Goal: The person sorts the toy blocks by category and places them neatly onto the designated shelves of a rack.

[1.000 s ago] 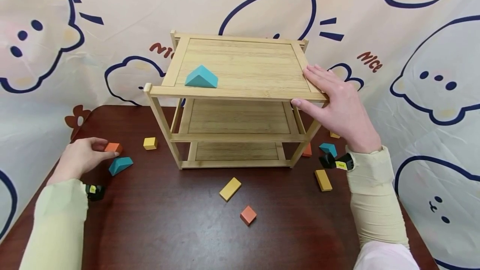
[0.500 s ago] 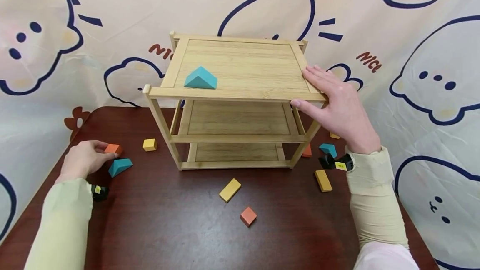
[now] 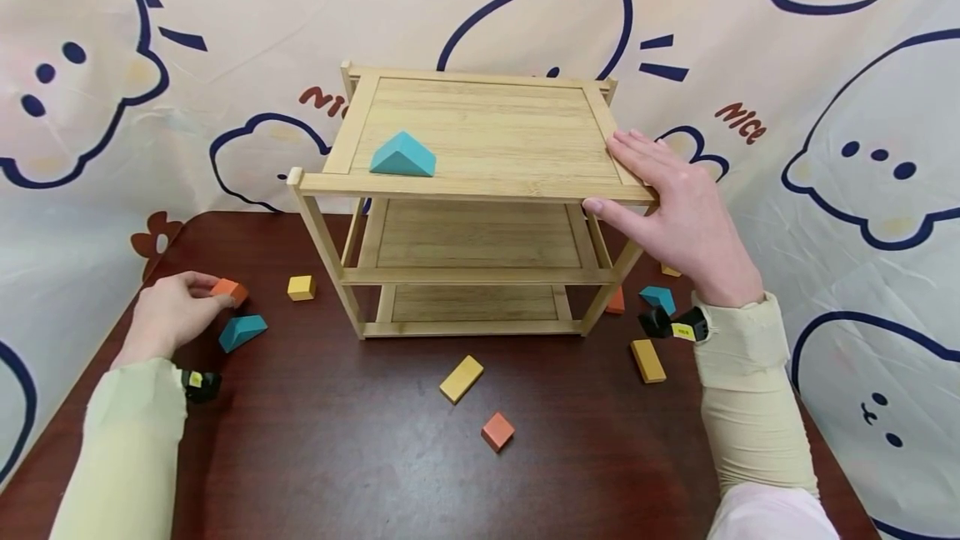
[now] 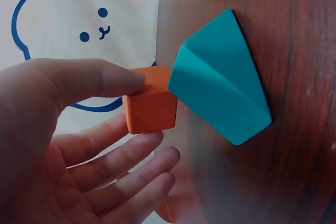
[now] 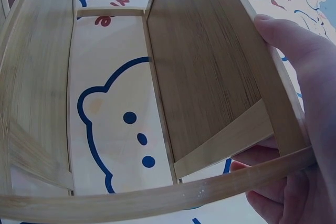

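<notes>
An orange block (image 4: 152,103) is pinched between the thumb and fingers of my left hand (image 3: 168,311), at the left of the table. Close by, a teal triangular block (image 3: 242,332) lies on the tabletop; the left wrist view shows its sloped faces. My right hand (image 3: 686,211) grips the right front corner of a three-tier wooden shelf (image 3: 480,186). Its thumb (image 5: 294,38) presses the front edge, and the other fingers reach around the side rail. Another teal triangular block (image 3: 403,155) stands on the top tier, near the front left.
A yellow cube (image 3: 302,287) lies left of the shelf. In front are a yellow rectangular block (image 3: 461,379) and an orange cube (image 3: 497,432). On the right lie a yellow block (image 3: 648,361), a teal block (image 3: 658,299) and a partly hidden orange one (image 3: 616,300). Patterned cloth stands behind.
My left hand has shifted slightly right, and the orange block in its fingers has turned and risen a little. The right hand and the shelf have stayed in place.
</notes>
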`<state>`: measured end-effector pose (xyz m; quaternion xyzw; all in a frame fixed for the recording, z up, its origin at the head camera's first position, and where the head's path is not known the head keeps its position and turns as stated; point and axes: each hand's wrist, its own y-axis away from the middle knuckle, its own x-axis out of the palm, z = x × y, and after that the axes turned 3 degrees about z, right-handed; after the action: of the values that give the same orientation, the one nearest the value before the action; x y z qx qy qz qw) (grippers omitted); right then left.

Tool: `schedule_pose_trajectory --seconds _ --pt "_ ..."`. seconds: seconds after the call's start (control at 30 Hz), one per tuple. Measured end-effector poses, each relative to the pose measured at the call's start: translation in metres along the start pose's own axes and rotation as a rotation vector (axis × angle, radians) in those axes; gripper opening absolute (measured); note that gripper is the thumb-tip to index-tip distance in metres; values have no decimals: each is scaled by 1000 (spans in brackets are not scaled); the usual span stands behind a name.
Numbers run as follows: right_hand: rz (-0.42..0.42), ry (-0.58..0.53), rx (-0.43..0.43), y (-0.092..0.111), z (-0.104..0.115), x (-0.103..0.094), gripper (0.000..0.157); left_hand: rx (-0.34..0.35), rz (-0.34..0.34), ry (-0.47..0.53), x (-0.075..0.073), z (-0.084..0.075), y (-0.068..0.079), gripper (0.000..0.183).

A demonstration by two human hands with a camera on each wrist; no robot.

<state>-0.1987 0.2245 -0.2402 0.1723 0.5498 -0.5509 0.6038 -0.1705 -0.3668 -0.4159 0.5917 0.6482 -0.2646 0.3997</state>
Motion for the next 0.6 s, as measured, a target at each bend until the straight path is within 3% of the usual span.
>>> schedule_pose_trajectory --seconds 0.37,0.6 --pt "-19 1 -19 0 -1 0 73 94 -95 -27 5 -4 0 49" --pt "-20 3 -19 0 -1 0 73 90 -87 29 7 -10 2 50"
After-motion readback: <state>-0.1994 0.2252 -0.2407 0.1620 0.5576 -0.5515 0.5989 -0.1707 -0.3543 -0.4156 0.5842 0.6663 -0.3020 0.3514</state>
